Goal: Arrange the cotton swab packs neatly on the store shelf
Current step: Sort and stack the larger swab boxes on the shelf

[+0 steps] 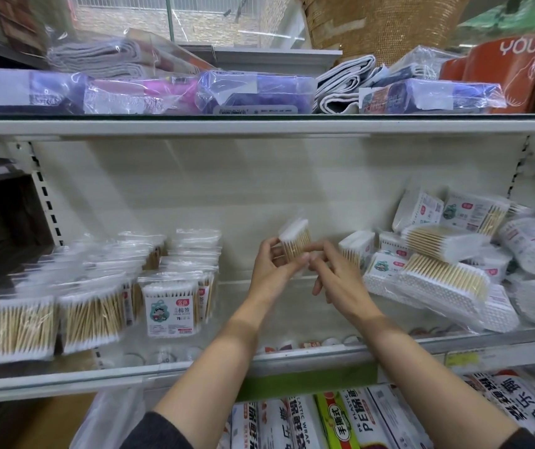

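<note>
**One pack held over the gap between rows and heap**

The pack (295,243) sits up in the air over the bare middle stretch of the shelf (259,361), in front of the back panel. The left hand (272,270) has its grip clamped on the pack's lower end, thumb and fingers pinching the stick section, so the pack rises above and slightly right of that hand. Its long axis, along the sticks, runs nearly upright with a small tilt, cotton tips on top. The right hand (334,273) is just beside it, fingers loosely spread and a fingertip reaching to the pack's right side; whether it truly touches is blurred, and it clamps nothing.

The neat rows (97,299) stand toward the shelf's left end, packs upright. The loose heap (447,264) lies toward the right end, packs tilted and piled. The held pack is between the two, nearer the left hand's side, so a placement beside the labelled pack (169,307) at the rows' right edge looks the shorter carry, needing little turning.
</note>
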A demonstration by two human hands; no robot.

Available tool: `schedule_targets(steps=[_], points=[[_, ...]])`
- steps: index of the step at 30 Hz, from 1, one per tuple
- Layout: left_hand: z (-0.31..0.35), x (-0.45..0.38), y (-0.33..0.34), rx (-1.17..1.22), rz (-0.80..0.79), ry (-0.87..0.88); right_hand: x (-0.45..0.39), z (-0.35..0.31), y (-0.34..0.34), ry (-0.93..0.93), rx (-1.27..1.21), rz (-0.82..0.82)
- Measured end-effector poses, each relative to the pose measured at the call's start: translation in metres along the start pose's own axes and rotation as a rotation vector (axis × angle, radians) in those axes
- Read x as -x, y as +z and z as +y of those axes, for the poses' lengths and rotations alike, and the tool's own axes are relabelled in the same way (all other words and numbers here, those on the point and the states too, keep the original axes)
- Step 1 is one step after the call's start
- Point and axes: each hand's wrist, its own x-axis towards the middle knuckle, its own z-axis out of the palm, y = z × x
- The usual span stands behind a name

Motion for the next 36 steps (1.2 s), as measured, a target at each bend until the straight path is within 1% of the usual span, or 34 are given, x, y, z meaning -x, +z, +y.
schedule_targets(steps=[3,7,9,12,17,23,28,36], points=[[-0.002,-0.004,-0.002,-0.021,0.059,0.024,0.0,0.001,0.0,0.001,-0.018,0.015],[-0.007,-0.009,-0.003,-0.02,0.122,-0.002,-0.002,0.004,0.001,0.038,-0.017,0.055],[-0.009,-0.011,-0.003,-0.028,0.161,-0.022,-0.004,0.006,0.002,0.077,0.016,0.073],[-0.01,-0.014,-0.004,0.001,0.207,-0.089,-0.004,0.008,0.002,0.114,0.014,0.055],[-0.005,-0.012,-0.004,0.146,0.229,-0.207,-0.001,0.002,0.001,0.11,-0.019,0.043],[0.0,-0.008,-0.004,0.122,0.205,-0.238,-0.002,0.004,0.002,0.107,0.006,0.035],[-0.002,-0.01,-0.003,0.011,0.194,-0.173,-0.004,0.006,0.003,0.12,0.075,0.03],[-0.004,-0.011,-0.004,-0.025,0.165,-0.137,-0.004,0.006,0.003,0.134,0.077,0.012]])
